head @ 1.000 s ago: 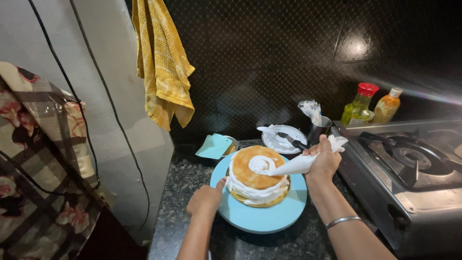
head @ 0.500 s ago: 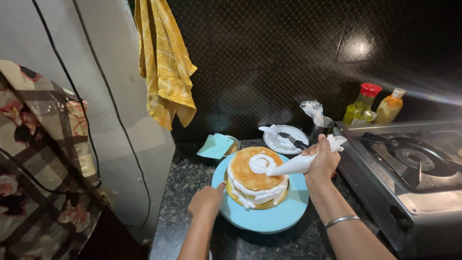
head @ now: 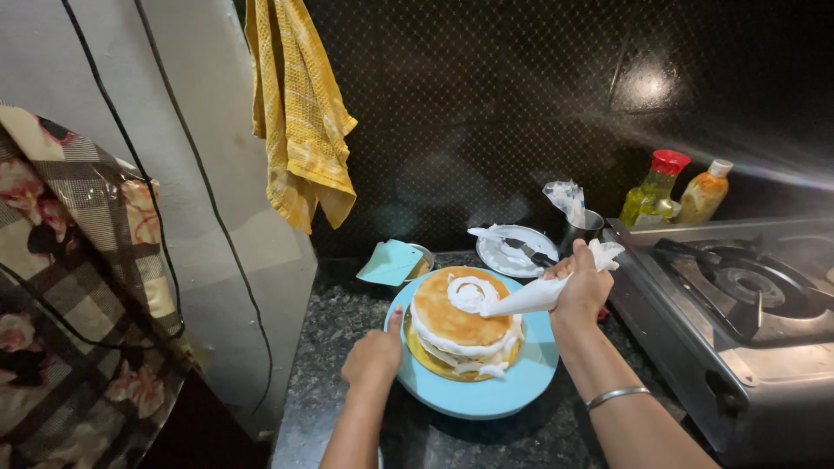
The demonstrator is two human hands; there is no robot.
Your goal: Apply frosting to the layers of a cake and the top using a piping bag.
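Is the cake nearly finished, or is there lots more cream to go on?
The cake is stacked, with cream between its layers. The right hand squeezes the piping bag, its tip at the white swirl on top. The left hand touches the blue plate. Most of the golden top and parts of the sides are bare, so plenty is left.

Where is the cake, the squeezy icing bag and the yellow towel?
cake [head: 456,320], head view, on its bare golden top.
icing bag [head: 521,300], head view, on the white cone near the tip.
yellow towel [head: 300,122], head view, on the middle of the hanging cloth.
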